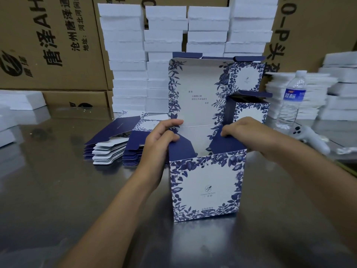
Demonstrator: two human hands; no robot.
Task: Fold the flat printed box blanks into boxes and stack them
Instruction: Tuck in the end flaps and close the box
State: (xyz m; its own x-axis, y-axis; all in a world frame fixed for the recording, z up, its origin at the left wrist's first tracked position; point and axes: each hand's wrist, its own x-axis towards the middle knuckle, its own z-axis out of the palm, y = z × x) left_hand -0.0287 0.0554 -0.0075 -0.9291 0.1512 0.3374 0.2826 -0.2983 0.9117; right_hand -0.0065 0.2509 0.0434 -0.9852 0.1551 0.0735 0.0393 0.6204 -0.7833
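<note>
Nearest the camera, a blue-and-white printed box [206,190] stands upright on the shiny metal table [58,190], its floral front panel facing the viewer and its top open. At the box's left upper edge the left hand [162,136] grips the navy left flap [181,147], thumb on the flap and fingers curled over the wall behind it. At the right upper edge the right hand [245,132] holds the navy right flap [226,144], with curled fingers on its inner edge; both flaps lean in over the opening. Behind the hands the box's lid panel [195,89] rises upright, white inside with a few lines of small print (too fine to read). Left of the box lies a fanned pile of flat blanks [116,144]. Just behind the box to the right are two folded boxes [249,111], one seen above the other. Farther right of the box stand a clear water bottle [293,97] and, nearer, a white handheld controller [309,138]. Beyond the box rise tall stacks of white packs [166,45], with brown cartons [48,45] behind them.
</note>
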